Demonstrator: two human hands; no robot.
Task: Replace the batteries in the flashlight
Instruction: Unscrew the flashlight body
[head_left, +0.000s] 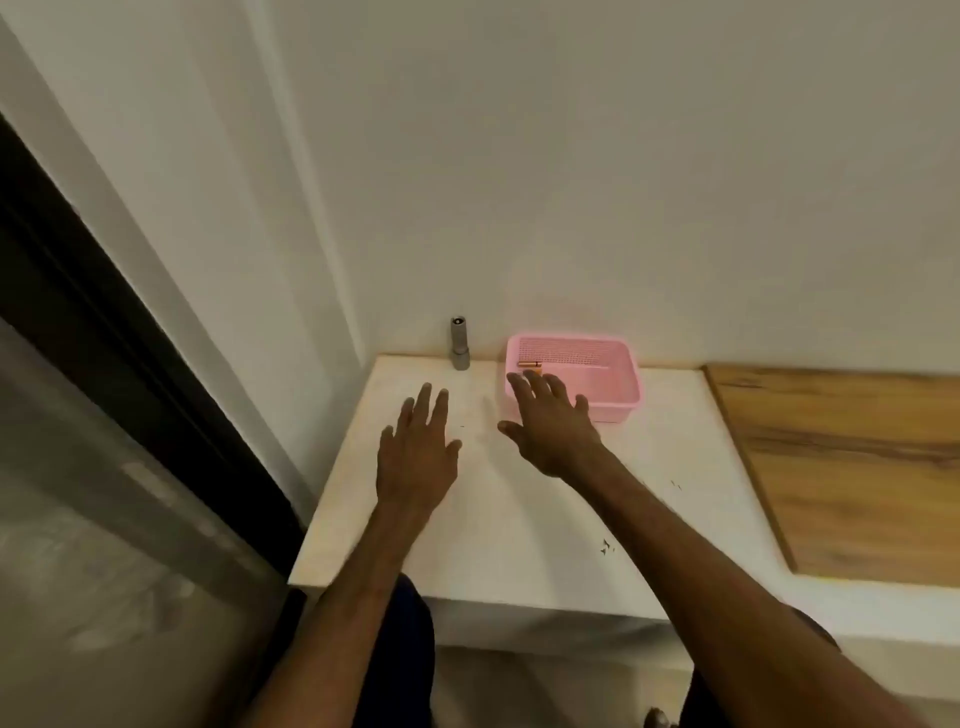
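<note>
Flashlight (460, 343) stands upright by the wall, likely rigid, light and tippy: wrap its barrel with your empty, spread left hand (415, 447) or right hand (553, 426).

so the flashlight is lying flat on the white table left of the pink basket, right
Not quite: the head view shows the flashlight standing upright on the white table, not lying flat. It is indeed left of the pink basket.

so count: one grey flashlight (460, 343) at 12 o'clock, one pink basket (613, 387) at 1 o'clock, one battery (530, 366) visible inside, two hands, left hand (418, 457) and right hand (553, 423).
</note>
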